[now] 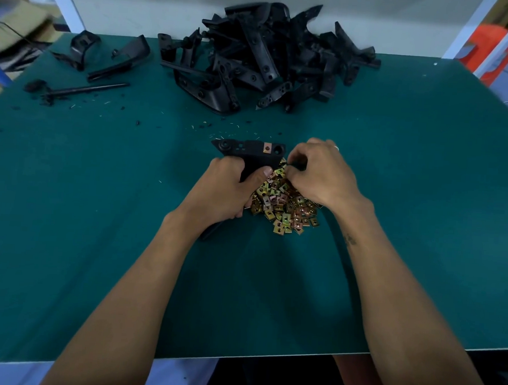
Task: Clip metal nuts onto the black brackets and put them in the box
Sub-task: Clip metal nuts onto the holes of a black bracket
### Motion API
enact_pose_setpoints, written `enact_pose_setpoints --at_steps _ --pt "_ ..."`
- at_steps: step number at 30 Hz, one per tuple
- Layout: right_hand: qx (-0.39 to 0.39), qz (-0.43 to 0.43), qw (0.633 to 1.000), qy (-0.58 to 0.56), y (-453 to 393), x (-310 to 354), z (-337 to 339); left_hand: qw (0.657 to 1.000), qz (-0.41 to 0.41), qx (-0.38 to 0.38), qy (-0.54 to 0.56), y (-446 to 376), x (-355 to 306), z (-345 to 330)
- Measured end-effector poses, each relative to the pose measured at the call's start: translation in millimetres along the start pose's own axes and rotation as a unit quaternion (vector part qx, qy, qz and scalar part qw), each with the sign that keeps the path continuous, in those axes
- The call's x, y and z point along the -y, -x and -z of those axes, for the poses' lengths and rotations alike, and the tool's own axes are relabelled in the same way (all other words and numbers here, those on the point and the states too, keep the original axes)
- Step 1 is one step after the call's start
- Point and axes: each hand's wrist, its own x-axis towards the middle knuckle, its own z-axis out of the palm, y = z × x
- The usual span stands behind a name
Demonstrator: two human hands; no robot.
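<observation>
Green bench fills most of the view, near edge at the bottom, white wall behind the far edge.

Bracket pile at far centre: many black brackets heaped against the wall, overlapping, orientation mixed. Loose brackets lie apart at far left, with a thin black rod just in front of them. Small black and pale scraps are scattered on the mat between the pile and the hands.

Nut heap at mid-bench, brass-coloured square clip nuts piled loosely, between the two hands and partly under them.

Held bracket: black, upper flange level and facing the camera, several holes along it. One nut is already clipped onto that flange, near its right end. The bracket's lower end sticks out below the left wrist and reaches the mat.

Left hand grips the bracket's stem, fingers wrapped round it, thumb laid across the front pointing toward the nut heap. It sits just left of the heap, touching its edge.

Right hand is over the heap's far right side, fingers curled and bunched at the bracket's right end. Fingertips pinch at something small there; whether it is a nut or the bracket edge, cannot tell. A ring shows on one finger.

Box: not seen.
</observation>
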Motion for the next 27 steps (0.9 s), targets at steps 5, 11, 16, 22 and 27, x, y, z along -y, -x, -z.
enact_pose_setpoints --at_steps 5,11,16,22,27 --pt "-0.001 0.007 1.0 -0.005 1 5 0 1.0 0.003 0.002 0.005 0 -1 0" --pt "0.017 0.027 0.999 0.004 0 14 -4 1.0 0.005 0.003 0.008 1 -2 1" --pt "0.009 0.052 0.998 -0.018 2 14 -2 1.0 0.0 -0.002 -0.005 1 -1 0" --pt "-0.092 -0.032 0.88 -0.466 2 29 8 0.997 -0.023 -0.002 -0.077 1 -9 -1" --pt "-0.123 0.018 0.81 -0.573 8 51 6 0.996 -0.036 -0.007 -0.084 3 -13 0"
